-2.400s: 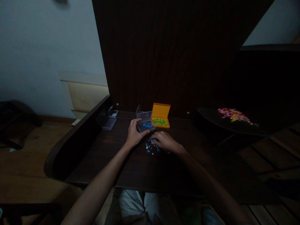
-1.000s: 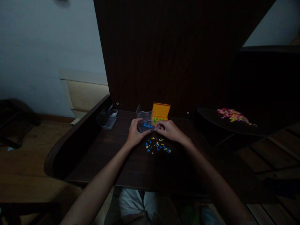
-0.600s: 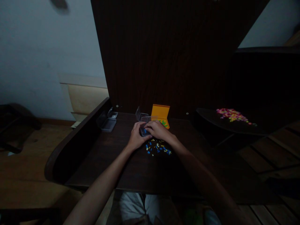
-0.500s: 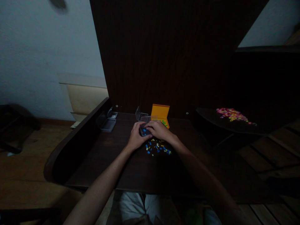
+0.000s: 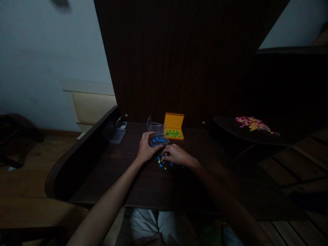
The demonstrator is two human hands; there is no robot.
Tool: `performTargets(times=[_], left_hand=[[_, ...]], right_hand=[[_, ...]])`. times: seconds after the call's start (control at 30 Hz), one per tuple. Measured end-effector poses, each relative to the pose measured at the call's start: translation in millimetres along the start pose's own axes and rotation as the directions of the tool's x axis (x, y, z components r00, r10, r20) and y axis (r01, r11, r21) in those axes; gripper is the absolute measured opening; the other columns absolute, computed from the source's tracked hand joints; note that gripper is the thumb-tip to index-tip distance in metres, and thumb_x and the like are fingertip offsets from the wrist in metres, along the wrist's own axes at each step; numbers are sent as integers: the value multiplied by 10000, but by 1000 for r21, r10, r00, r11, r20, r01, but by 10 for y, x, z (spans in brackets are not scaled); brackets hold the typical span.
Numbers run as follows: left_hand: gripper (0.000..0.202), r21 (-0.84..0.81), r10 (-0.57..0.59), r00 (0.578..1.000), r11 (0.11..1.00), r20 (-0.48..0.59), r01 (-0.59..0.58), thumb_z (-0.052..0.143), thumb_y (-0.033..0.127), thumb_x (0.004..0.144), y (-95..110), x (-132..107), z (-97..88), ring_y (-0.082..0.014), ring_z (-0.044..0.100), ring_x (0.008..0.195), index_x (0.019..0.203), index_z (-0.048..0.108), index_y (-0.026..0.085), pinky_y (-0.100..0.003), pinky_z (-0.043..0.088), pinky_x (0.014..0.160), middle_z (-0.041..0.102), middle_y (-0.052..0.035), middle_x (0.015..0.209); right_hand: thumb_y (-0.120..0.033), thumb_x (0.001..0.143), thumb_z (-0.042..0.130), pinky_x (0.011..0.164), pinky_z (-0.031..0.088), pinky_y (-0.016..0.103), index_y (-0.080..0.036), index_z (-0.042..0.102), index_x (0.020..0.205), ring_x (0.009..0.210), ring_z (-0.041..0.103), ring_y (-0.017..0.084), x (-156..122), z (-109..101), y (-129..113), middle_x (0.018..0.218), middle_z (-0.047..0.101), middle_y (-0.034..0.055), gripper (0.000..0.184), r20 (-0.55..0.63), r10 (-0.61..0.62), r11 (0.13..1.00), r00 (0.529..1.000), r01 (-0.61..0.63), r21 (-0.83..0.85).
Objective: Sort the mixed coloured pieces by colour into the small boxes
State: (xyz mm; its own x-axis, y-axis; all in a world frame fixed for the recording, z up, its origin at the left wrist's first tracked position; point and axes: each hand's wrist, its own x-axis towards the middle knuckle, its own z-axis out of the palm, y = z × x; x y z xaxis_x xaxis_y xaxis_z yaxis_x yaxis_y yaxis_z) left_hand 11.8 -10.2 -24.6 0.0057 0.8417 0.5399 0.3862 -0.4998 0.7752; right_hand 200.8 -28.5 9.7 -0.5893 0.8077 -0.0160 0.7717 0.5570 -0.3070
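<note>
A small clear plastic box (image 5: 158, 139) with blue pieces inside stands open on the dark wooden table (image 5: 143, 177). My left hand (image 5: 145, 149) is wrapped round its left side. My right hand (image 5: 176, 155) rests on a scatter of small blue and yellow pieces (image 5: 161, 161), its fingers curled down onto them; what they pinch is too small to see. Behind stands an open orange box (image 5: 174, 128) holding green pieces.
Another clear box (image 5: 117, 133) lies open at the table's back left, by the raised dark rim. A pile of pink and yellow pieces (image 5: 251, 123) sits on a dark side shelf at the right. A tall dark panel rises behind the table.
My right hand has come back from over the clear box down to the loose pieces on the table. My left hand has kept its hold on the box.
</note>
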Motion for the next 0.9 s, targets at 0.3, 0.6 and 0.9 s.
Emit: performTargets(times=[0.3, 0.6, 0.9], left_hand=[[630, 1, 7, 1000, 1000, 4, -7, 859, 284, 622, -57, 7, 9, -250, 621, 1043, 1170, 556, 219, -396, 543, 864, 571, -69, 1175], [600, 11, 28, 1000, 1000, 4, -29, 847, 279, 641, -12, 4, -13, -246, 620, 1049, 1164, 560, 209, -395, 537, 892, 581, -69, 1160], [608, -13, 70, 996, 998, 56, -69, 841, 320, 655, -4, -10, 8, -247, 612, 1069, 1180, 551, 216, -404, 515, 932, 593, -73, 1165]], right_hand=[[-224, 897, 632, 743, 442, 262, -197, 729, 956, 927, 643, 202, 9, 35, -88, 1014, 702, 74, 116, -4, 48, 997, 999, -48, -60], [-133, 883, 620, 711, 396, 251, -173, 678, 895, 867, 616, 177, -14, 35, -84, 940, 681, 53, 72, -58, 2, 999, 998, 0, 32], [-117, 865, 650, 690, 399, 246, -154, 668, 847, 747, 557, 145, 136, -299, -111, 818, 625, 20, 45, -315, -59, 980, 947, 115, 161]])
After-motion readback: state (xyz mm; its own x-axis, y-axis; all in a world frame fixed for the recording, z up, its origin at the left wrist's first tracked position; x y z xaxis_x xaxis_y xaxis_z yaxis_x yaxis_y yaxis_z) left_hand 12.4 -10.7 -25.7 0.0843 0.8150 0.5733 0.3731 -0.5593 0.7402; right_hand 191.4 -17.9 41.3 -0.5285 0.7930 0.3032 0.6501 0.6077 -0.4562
